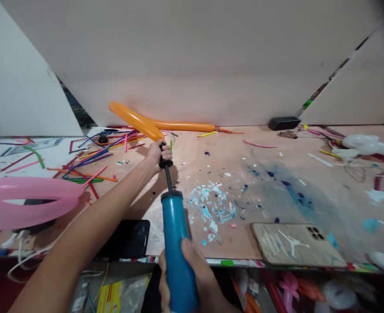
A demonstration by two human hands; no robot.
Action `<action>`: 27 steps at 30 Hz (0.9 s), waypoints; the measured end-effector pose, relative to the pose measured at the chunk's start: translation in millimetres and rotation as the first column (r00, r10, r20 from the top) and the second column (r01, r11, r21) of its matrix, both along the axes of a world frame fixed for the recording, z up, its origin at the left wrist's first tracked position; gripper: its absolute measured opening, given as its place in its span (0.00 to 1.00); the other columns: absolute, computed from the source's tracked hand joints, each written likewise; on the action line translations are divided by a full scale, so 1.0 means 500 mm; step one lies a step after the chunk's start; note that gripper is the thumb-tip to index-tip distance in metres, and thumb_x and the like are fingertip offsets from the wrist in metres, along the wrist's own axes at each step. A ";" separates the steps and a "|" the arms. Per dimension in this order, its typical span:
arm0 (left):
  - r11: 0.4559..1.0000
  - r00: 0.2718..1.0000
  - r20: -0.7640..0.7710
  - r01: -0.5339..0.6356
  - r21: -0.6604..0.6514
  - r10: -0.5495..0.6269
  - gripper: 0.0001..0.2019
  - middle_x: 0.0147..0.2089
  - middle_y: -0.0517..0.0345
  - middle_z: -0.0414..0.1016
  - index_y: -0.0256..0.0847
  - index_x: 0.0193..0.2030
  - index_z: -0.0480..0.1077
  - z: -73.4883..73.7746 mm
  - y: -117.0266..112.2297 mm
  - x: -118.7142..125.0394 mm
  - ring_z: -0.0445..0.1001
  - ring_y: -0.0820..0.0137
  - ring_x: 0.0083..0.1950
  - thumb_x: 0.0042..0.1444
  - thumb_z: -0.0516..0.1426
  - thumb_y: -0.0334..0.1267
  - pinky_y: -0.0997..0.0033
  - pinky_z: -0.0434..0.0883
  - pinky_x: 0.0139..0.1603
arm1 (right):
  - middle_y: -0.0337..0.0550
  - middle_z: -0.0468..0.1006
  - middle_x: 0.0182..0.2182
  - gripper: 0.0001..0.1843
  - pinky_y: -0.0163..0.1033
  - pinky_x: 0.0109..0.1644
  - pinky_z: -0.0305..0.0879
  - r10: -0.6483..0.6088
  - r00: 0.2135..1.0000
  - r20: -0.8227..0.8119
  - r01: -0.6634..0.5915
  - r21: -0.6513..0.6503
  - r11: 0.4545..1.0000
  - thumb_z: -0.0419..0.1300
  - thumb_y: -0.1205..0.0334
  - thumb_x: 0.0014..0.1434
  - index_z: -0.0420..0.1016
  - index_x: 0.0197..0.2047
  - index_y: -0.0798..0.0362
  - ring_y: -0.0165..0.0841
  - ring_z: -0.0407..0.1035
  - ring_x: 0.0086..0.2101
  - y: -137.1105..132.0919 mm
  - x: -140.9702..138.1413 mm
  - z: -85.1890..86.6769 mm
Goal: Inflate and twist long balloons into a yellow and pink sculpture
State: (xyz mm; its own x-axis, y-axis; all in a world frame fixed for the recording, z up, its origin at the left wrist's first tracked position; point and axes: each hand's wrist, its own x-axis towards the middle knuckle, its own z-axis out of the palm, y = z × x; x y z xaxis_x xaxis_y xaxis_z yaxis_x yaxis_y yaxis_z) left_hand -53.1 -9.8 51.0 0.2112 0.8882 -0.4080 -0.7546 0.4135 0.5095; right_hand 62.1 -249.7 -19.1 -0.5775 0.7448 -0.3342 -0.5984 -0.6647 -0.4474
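Hands grip a blue balloon pump (175, 234) that stands up over the near edge of the table (263, 174). The right hand (185, 278) is wrapped tight around the fat blue tube, low down. The left hand (159, 154) is closed around the pump's black top, where a puffed-up orange balloon (135, 121) sticks out to the left. A second, long orange balloon (181, 126) lies by the wall. Flat balloon strips (90, 161) lie scattered on the left. A pink balloon (25, 202) sits near the left arm. A black phone (126, 239) lies just beside the pump, and a tan phone (296, 243) lies to its right.
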 end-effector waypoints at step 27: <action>0.989 0.985 0.087 0.149 -0.025 -0.146 0.13 0.17 0.69 0.50 0.40 0.28 0.57 -0.045 -0.062 0.022 0.51 0.80 0.11 0.65 0.47 0.37 0.82 0.49 0.08 | 0.35 0.73 0.25 0.34 0.33 0.19 0.63 -0.125 0.992 -0.010 0.125 0.053 0.991 0.64 0.37 0.51 0.58 0.49 0.52 0.29 0.68 0.16 0.030 -0.021 -0.009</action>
State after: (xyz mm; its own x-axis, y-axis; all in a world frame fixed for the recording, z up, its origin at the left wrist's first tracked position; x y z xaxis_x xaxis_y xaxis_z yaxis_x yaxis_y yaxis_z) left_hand -42.1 -40.8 28.8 0.3736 0.8318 -0.4105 -0.7240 0.5382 0.4314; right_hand 51.8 -234.8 -23.4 -0.4811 0.8279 -0.2884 -0.6784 -0.5599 -0.4757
